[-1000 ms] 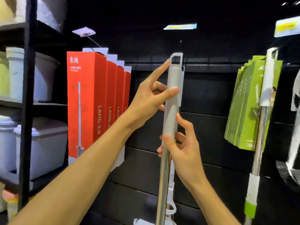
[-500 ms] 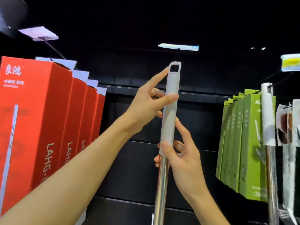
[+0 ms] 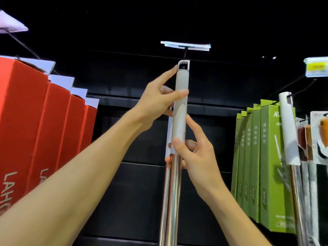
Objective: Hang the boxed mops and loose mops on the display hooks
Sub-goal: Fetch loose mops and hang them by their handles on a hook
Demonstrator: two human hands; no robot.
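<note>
A loose mop (image 3: 180,110) stands upright in the middle, with a grey grip, a hanging loop at its top and a shiny steel pole below. My left hand (image 3: 158,100) holds the upper grip, thumb across the front and index finger up along the side near the loop. My right hand (image 3: 193,155) pinches the bottom of the grip where the steel begins. A dark display hook (image 3: 185,53) with a price tag (image 3: 185,45) juts out just above the loop. The mop head is out of view below.
Red mop boxes (image 3: 40,132) hang in a row on the left. Green mop boxes (image 3: 262,164) hang on the right, with another loose mop (image 3: 288,132) and packaged goods beside them. A yellow price tag (image 3: 316,67) sits at upper right. The back wall is black panel.
The mop's loop has risen from mid-panel level to just under the hook and its tag. My view has tilted upward and moved closer. Both hands keep the same hold.
</note>
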